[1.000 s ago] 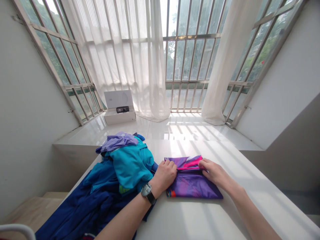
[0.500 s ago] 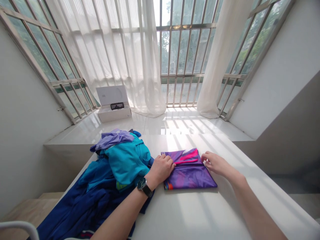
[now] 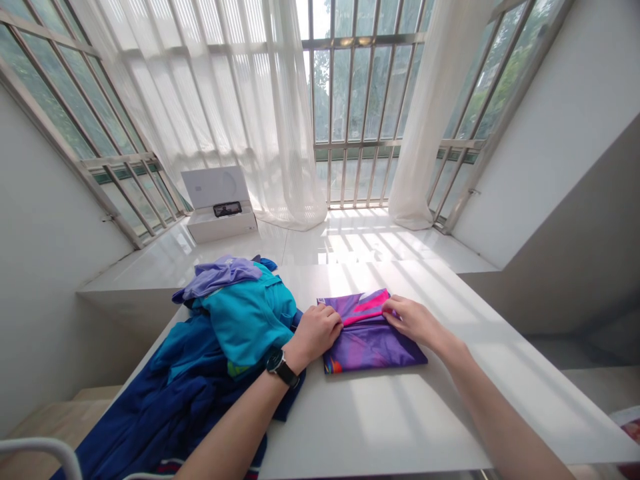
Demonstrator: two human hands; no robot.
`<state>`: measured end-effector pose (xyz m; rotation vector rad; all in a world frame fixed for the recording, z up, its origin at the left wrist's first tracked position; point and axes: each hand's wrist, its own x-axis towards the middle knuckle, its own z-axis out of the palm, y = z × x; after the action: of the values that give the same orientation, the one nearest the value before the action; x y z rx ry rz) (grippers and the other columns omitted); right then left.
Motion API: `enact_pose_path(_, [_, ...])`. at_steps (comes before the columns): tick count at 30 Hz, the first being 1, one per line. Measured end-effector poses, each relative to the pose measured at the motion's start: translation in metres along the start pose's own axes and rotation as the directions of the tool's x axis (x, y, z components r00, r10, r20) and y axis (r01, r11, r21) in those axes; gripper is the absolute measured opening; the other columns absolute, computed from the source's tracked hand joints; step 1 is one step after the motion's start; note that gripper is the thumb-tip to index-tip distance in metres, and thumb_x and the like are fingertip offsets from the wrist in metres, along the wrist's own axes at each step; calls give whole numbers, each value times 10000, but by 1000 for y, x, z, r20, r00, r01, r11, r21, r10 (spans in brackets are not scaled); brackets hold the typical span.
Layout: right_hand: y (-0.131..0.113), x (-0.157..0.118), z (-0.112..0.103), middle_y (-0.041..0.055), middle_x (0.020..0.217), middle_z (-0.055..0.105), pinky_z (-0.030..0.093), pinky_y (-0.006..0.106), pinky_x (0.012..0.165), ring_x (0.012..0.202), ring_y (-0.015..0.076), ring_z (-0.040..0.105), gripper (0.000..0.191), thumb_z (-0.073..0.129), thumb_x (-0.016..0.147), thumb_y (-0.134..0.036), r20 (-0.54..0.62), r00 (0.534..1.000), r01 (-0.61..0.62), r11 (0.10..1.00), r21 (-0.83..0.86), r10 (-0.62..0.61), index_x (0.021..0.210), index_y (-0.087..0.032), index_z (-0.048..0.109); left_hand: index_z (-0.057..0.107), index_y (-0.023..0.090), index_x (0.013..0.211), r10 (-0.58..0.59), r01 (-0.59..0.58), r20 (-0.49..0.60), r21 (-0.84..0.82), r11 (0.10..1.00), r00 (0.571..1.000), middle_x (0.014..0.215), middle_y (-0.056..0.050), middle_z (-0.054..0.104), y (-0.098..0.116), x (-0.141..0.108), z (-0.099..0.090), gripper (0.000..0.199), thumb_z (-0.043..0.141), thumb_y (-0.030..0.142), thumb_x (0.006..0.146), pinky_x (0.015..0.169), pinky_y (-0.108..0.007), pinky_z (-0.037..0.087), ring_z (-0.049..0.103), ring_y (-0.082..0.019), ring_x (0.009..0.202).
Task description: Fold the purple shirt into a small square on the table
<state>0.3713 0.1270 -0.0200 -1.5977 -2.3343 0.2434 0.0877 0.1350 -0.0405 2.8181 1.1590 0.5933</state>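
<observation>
A purple garment with a pink stripe (image 3: 375,347) lies folded into a flat rectangle on the white table (image 3: 370,427). My left hand (image 3: 319,330), below a black-strapped watch (image 3: 281,367), rests at the garment's left edge with its fingers curled on the cloth. At the upper right part, my right hand (image 3: 407,319) pinches the fabric by the pink stripe. Left of my left hand is a heap of clothes, with a teal shirt (image 3: 250,313), a lavender piece (image 3: 220,277) and dark blue cloth (image 3: 165,413).
On the window sill (image 3: 300,247) stands an open white box (image 3: 223,227) with a dark device (image 3: 227,209) in it. Sheer curtains (image 3: 285,133) hang before barred windows. A white curved rail (image 3: 45,445) shows at the lower left.
My right hand has moved left from the garment's right edge onto the pink stripe, which now sits more slanted. My left hand stays at the left edge. The view has shifted slightly.
</observation>
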Motion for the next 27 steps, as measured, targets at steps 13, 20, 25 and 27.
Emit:
enact_pose_path(13, [0,4,14,71,926,691,445,277,681,769,200,650,329,387,950,-257,-15,1000,7,998,-62,-8,869,-219,704,624,209,935,2,-17,-141,-109,994,990,985,-38,689,-9,-3,-18,37,594,190,947,835,-347,495,615,-217,948])
enact_pose_path(20, [-2,3,14,57,942,680,447,268,691,782,183,645,276,418,962,-288,-7,1000,10,998,-62,-10,885,-221,674,627,192,946,5,-3,49,-47,999,999,977,-38,676,-6,-3,-12,115,522,165,986,785,-285,515,634,-180,911])
enact_pose_path(25, [-9,3,11,32,914,664,467,282,713,779,178,630,232,474,963,-365,39,996,80,996,30,-81,918,-243,666,619,197,1013,29,-29,76,-10,1000,997,1027,-33,662,-9,-4,-13,230,424,76,994,799,-264,520,633,-170,927])
enact_pose_path(27, [-10,3,11,28,896,654,469,284,709,775,180,625,235,473,967,-370,62,993,95,995,40,-97,911,-248,667,622,198,1040,37,-37,90,2,999,995,1071,-37,657,-8,-4,-14,247,434,53,976,823,-266,524,630,-174,961])
